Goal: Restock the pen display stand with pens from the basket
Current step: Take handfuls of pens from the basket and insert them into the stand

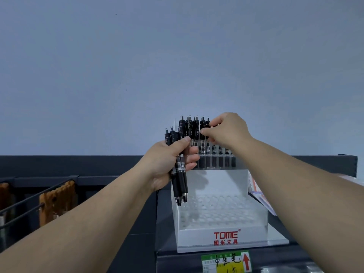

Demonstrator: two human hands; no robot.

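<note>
A clear acrylic pen display stand [220, 219] with a red TOME logo sits on a dark shelf. Several black pens [195, 129] stand upright in its top back row; the lower rows of holes show no pens. My left hand [169, 160] grips a bundle of black pens [179, 186], tips down, in front of the stand's left side. My right hand [226, 129] pinches the top of one black pen [203, 133] in the back row. The basket is out of view.
A green and yellow price label [226, 262] with a red arrow is fixed on the shelf's front edge. Wire dividers with brown goods [57, 201] stand at the left. Packaged stationery [260, 194] lies to the right of the stand. A plain grey wall rises behind.
</note>
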